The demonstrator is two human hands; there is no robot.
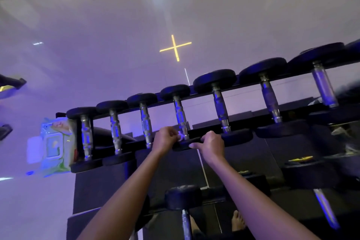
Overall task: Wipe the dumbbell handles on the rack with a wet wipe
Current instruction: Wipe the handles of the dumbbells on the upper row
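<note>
I look down on a pale glossy floor [116, 45] washed in purple light, with a yellow cross [175, 47] marked on it. A black rack [245, 87] runs across it, and dumbbells [215, 81] lie side by side on its top row. A pack of wipes [56, 144] sits at its left end. The right hand [211, 145] has its grip curled over the near head of the fourth dumbbell [180, 115]. The left hand [165, 139] pinches the wet wipe [182, 137] against the near end of that handle.

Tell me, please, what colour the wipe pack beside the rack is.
The wipe pack is green and white; head view.
</note>
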